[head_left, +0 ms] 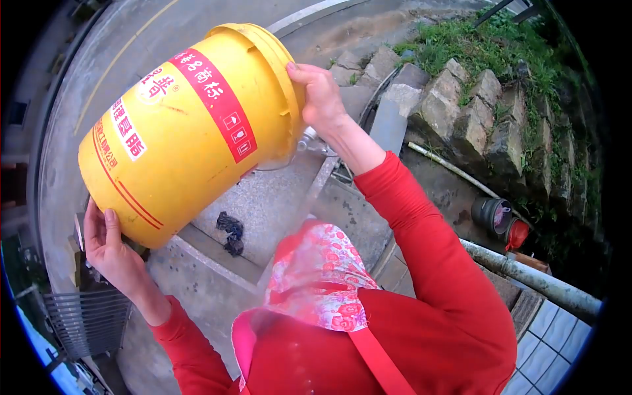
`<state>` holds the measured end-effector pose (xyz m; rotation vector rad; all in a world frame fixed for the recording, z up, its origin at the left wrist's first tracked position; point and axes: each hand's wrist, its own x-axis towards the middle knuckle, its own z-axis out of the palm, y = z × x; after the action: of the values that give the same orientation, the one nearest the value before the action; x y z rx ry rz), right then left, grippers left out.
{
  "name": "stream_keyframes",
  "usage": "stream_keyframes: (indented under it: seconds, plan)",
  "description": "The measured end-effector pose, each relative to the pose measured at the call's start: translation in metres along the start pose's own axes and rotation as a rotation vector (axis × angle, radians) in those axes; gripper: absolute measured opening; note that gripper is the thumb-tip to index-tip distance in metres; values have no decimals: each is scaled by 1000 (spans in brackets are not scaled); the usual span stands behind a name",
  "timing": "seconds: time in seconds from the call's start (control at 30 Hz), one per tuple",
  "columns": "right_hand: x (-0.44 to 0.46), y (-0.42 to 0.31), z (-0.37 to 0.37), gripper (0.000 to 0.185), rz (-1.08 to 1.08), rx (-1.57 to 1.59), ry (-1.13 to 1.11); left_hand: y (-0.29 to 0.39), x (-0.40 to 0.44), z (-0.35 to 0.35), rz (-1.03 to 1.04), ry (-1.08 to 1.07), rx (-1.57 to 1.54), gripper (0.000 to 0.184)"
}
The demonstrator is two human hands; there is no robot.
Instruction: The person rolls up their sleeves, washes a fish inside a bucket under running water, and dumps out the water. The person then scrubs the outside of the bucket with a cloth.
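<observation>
A large yellow plastic bucket (204, 145) with red and white printed labels is held up in the air, tilted on its side. Its rim points to the upper right and its base to the lower left. My left hand (113, 253) supports the base, thumb against the bucket's side. At the other end, my right hand (317, 95) grips the rim, fingers partly hidden behind it. Whatever is inside the bucket cannot be seen from here. A wire handle hangs below the rim.
A crumpled dark plastic bag (230, 234) lies on the concrete below. Rough stone blocks (454, 112) and grass rise at the upper right. A metal pipe rail (533, 280), a dark round container (490, 216) and a red object (517, 234) are on the right. A slatted metal grating (85, 322) stands lower left.
</observation>
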<state>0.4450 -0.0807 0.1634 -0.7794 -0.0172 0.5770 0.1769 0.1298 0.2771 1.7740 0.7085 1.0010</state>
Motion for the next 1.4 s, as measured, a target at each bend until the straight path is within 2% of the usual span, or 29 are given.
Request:
stream_keyframes:
  seconds: [0.1, 0.13, 0.27, 0.3, 0.37, 0.43, 0.5, 0.53, 0.6, 0.63, 0.7, 0.8, 0.87, 0.93, 0.97, 1.0, 1.1, 1.13, 1.27, 1.37, 1.4]
  plan:
    - [15, -7, -20, 25, 10, 104, 55, 22, 55, 40, 82, -146, 99, 33]
    - [19, -9, -24, 27, 12, 133, 79, 31, 69, 55, 150, -170, 216, 32]
    - [16, -11, -46, 29, -20, 269, 164, 70, 101, 111, 352, -328, 310, 31]
    - [16, -11, -53, 29, -14, 287, 152, 78, 111, 121, 324, -422, 322, 36]
    - [8, -9, -54, 29, -29, 340, 187, 80, 137, 138, 448, -536, 352, 33]
    - [5, -4, -57, 30, -37, 398, 204, 139, 90, 153, 324, -859, -134, 30]
    - [3, 3, -61, 30, -56, 426, 208, 146, 95, 157, 275, -934, -208, 28]
    - [2, 6, -60, 31, -63, 441, 210, 177, 51, 173, 338, -647, 220, 28]
    - [-1, 9, -58, 31, -62, 453, 184, 184, 28, 175, 530, -336, 613, 28]
    - [-1, 13, -60, 31, -63, 458, 168, 169, 30, 168, 674, -336, 591, 28]
    - [-3, 18, -59, 31, -50, 458, 160, 162, 30, 152, 727, -367, 511, 27]
    - [-16, 24, -46, 30, -71, 383, 157, 150, 32, 110, 526, -409, 418, 26]
    - [-31, 25, -37, 28, -78, 344, 36, 96, 48, 60, 499, -380, 449, 30]
    - [-54, 26, -26, 28, -78, 301, -26, 83, 2, 26, 476, -218, 329, 25]
    - [-61, 31, -31, 30, -111, 214, -147, 74, -17, 7, 404, -170, 358, 27]
    - [-69, 37, -30, 31, -117, 131, -168, 63, -35, -12, 332, -121, 386, 28]
    - [-96, 54, -22, 34, -135, -86, -219, 25, -93, -59, 73, -72, 377, 33]
    - [-109, 57, -14, 29, -123, -143, -182, 11, -111, -72, 2, -82, 378, 34]
    - [-144, 84, -28, 27, -58, -427, -170, -47, -176, -98, -302, -57, 322, 35]
    - [-164, 99, -29, 23, -46, -595, -151, -117, -210, -99, -385, -10, 292, 39]
    - [-167, 107, -31, 22, -52, -651, -157, -149, -221, -104, -370, -79, 392, 42]
